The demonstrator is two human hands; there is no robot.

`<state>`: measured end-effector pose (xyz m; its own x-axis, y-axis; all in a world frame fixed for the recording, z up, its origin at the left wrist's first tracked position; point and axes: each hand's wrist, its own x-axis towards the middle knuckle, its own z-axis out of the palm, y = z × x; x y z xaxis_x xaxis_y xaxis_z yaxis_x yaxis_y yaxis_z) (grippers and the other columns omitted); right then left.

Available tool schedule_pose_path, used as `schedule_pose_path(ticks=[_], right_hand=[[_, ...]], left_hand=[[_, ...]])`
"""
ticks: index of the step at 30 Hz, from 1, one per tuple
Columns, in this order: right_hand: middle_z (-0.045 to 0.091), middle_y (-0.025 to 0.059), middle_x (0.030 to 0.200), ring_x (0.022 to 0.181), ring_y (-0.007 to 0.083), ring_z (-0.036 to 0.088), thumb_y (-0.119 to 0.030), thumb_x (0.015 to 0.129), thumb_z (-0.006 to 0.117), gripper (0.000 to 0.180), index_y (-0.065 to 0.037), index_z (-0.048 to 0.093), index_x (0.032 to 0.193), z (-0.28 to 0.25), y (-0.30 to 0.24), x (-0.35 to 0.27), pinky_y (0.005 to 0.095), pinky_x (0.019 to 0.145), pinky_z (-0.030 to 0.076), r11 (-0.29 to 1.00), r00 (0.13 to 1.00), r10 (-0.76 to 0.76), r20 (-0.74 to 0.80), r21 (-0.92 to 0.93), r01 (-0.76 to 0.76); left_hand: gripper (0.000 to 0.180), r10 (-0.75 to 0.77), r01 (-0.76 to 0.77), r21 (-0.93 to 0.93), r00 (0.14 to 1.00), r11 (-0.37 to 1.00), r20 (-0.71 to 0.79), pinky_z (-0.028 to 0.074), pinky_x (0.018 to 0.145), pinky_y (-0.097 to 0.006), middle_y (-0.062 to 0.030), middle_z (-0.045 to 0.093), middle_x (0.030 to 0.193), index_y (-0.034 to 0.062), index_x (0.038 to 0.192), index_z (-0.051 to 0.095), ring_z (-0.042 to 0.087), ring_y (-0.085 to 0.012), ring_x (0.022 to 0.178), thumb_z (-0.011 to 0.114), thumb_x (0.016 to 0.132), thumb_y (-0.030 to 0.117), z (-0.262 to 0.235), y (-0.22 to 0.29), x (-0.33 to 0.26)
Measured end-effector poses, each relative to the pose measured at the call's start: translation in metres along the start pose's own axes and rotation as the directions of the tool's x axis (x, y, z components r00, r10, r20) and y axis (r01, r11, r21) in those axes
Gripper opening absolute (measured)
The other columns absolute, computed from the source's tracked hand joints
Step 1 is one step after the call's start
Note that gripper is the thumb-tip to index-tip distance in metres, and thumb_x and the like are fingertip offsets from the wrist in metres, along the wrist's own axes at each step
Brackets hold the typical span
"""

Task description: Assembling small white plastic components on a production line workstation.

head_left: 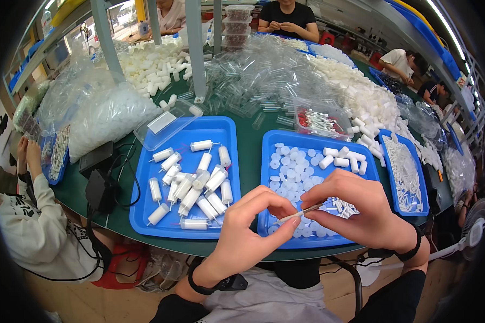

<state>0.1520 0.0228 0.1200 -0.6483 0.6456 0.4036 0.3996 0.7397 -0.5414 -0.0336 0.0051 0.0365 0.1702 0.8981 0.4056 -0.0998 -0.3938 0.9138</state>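
Note:
My left hand pinches a slim white rod between thumb and forefinger. Its right end meets my right hand, whose thumb and forefinger close on a thin dark piece in line with the rod; its kind is too small to make out. Both hands are over the near side of a blue tray that holds translucent round caps, short white cylinders and small white sticks. To the left, another blue tray holds white cylinders with thin wires.
Behind the trays lie piles of clear tubes and white foam-like pieces. A narrow blue tray of white sticks stands at the right. Black adapters with cables sit at the left. Grey posts rise from the table; co-workers sit around it.

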Motion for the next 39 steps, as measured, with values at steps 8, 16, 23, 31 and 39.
schedule_pose_path(ticks=[8, 16, 23, 31, 39], right_hand=[[0.065, 0.0078, 0.083, 0.074, 0.0189, 0.063, 0.002, 0.073, 0.071, 0.023, -0.001, 0.064, 0.095, 0.005, -0.002, -0.003, 0.0282, 0.065, 0.051, 0.995, 0.998, 0.063, -0.022, 0.079, -0.061], [0.066, 0.0088, 0.086, 0.075, 0.0187, 0.065, 0.002, 0.074, 0.071, 0.022, 0.0, 0.064, 0.095, 0.008, 0.0, -0.007, 0.027, 0.066, 0.052, 0.986, 0.992, 0.124, -0.032, 0.117, -0.119], [0.067, 0.0094, 0.086, 0.075, 0.0189, 0.065, 0.0, 0.076, 0.07, 0.018, 0.0, 0.065, 0.094, 0.001, 0.005, -0.008, 0.0274, 0.067, 0.052, 0.967, 0.981, 0.192, -0.024, 0.174, -0.185], [0.066, 0.0102, 0.083, 0.074, 0.0222, 0.064, 0.004, 0.076, 0.066, 0.017, -0.001, 0.065, 0.092, -0.002, 0.006, -0.019, 0.0291, 0.063, 0.05, 0.978, 0.985, 0.174, -0.004, 0.12, -0.173], [0.066, 0.013, 0.086, 0.076, 0.0252, 0.066, 0.002, 0.079, 0.065, 0.022, 0.0, 0.061, 0.101, -0.007, 0.006, -0.036, 0.0293, 0.066, 0.052, 0.956, 0.967, 0.244, 0.07, 0.152, -0.252]], left_hand=[[0.015, 0.086, -0.085, 0.071, 0.996, 0.994, -0.023, 0.046, 0.065, -0.026, -0.0058, 0.059, 0.081, 0.0017, 0.084, 0.061, 0.057, -0.0147, 0.072, 0.069, 0.072, -0.001, 0.001, 0.003, -0.001], [0.015, 0.119, -0.112, 0.152, 0.992, 0.982, -0.033, 0.045, 0.065, -0.025, -0.0083, 0.061, 0.084, -0.0004, 0.084, 0.063, 0.057, -0.0142, 0.074, 0.07, 0.071, -0.003, 0.005, 0.004, -0.001], [0.015, 0.012, -0.005, 0.069, 0.995, 0.998, -0.095, 0.046, 0.062, -0.025, -0.0051, 0.065, 0.084, 0.0026, 0.089, 0.065, 0.057, -0.0135, 0.069, 0.073, 0.076, 0.004, 0.008, -0.007, -0.001], [0.012, -0.024, 0.024, 0.016, 0.998, 1.0, -0.054, 0.045, 0.063, -0.025, -0.006, 0.066, 0.085, 0.0019, 0.086, 0.066, 0.056, -0.0133, 0.069, 0.073, 0.076, 0.003, 0.015, -0.008, -0.001], [0.015, -0.084, 0.08, 0.056, 0.994, 0.995, 0.075, 0.048, 0.062, -0.025, -0.0069, 0.066, 0.084, 0.0016, 0.089, 0.066, 0.06, -0.0149, 0.07, 0.072, 0.076, 0.002, 0.022, -0.003, -0.003]])
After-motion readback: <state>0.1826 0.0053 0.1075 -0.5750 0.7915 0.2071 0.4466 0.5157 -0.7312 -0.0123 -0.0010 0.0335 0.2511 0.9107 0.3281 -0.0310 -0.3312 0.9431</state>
